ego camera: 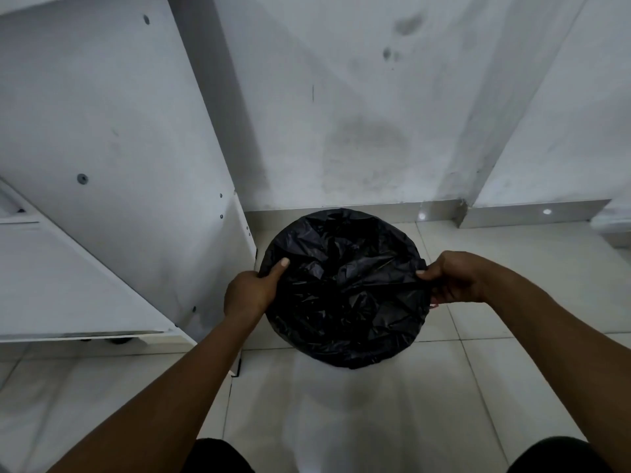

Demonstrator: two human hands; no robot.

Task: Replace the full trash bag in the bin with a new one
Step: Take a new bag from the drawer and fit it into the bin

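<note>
A black trash bag point(345, 288) covers the round top of a bin standing on the floor by the wall; the bin itself is almost wholly hidden under the plastic. My left hand point(249, 291) grips the bag's edge at the bin's left rim, thumb lying on top of the plastic. My right hand point(454, 278) pinches the bag's edge at the right rim, with a taut fold running from it toward the middle. A small red bit shows just below the right hand.
A white cabinet point(112, 165) stands close on the left of the bin. A stained white wall point(358, 114) and its baseboard run behind. Pale floor tiles point(341, 421) spread in front. A white object point(614, 227) sits at the far right edge.
</note>
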